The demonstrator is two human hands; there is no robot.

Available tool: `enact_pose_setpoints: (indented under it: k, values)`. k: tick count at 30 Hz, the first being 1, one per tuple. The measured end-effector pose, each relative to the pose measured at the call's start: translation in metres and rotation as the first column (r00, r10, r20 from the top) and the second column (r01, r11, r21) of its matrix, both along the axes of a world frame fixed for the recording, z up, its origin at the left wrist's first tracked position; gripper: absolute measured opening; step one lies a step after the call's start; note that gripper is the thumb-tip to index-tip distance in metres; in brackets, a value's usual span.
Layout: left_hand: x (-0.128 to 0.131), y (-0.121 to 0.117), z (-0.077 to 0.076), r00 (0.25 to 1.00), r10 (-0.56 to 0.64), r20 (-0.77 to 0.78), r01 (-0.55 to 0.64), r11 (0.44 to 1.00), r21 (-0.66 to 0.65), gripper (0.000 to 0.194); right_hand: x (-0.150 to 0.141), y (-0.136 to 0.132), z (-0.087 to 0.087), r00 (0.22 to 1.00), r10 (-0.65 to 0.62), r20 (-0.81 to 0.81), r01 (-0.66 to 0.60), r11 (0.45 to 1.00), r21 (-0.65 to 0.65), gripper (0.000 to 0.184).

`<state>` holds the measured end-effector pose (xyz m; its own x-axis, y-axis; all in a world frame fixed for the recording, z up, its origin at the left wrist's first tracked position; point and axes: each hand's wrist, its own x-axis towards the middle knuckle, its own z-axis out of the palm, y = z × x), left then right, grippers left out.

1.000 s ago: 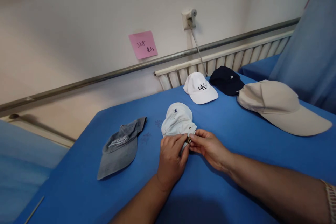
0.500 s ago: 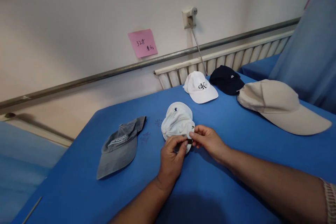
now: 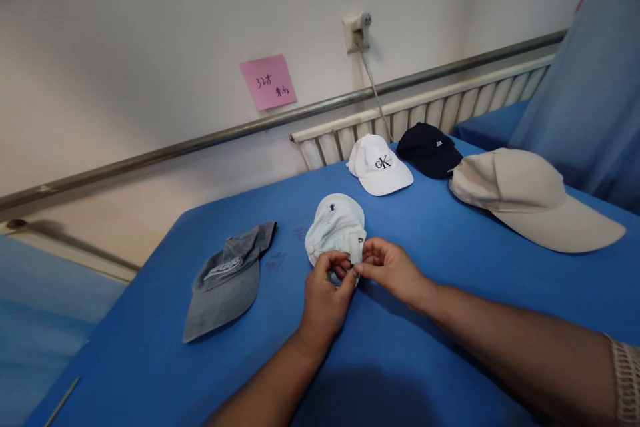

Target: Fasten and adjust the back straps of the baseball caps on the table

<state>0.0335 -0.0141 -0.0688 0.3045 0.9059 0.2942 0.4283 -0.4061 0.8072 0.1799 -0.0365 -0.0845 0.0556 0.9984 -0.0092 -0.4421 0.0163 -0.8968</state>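
A pale baseball cap (image 3: 334,223) with a small dark emblem lies on the blue-covered table (image 3: 240,380), its back strap (image 3: 356,245) toward me. My left hand (image 3: 326,293) pinches the strap's lower end between thumb and fingers. From the right, my right hand (image 3: 393,270) grips the same strap, its thumb close to the left thumb. The fingers hide the strap's buckle area and part of the cap's lower edge. To the left rests a grey cap (image 3: 227,280) with white lettering, apart from both hands.
Behind are a white cap (image 3: 380,165) with black letters and a navy cap (image 3: 429,150). A large beige cap (image 3: 530,197) lies to the right. A radiator (image 3: 420,121), a metal rail (image 3: 210,142) and a plugged-in socket (image 3: 357,33) line the wall. A thin stick (image 3: 63,400) lies front left.
My right thumb has come down along the strap to meet my left fingers. The dark piece that showed between the hands is now mostly covered. The view has shifted slightly.
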Motion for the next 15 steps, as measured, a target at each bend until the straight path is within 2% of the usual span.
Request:
enact_pose_setpoints:
  k: [6, 15]
  values:
    - [-0.002, 0.004, -0.003, 0.999, -0.051, 0.004, 0.051, 0.998, -0.035, 0.026, -0.006, 0.002, -0.011, 0.999, -0.047, 0.014, 0.047, 0.999, 0.013, 0.026]
    - [-0.002, 0.004, -0.002, 0.998, -0.058, 0.028, 0.059, 0.997, -0.051, 0.028, -0.009, 0.003, -0.013, 0.996, -0.084, -0.030, 0.084, 0.996, -0.020, 0.027]
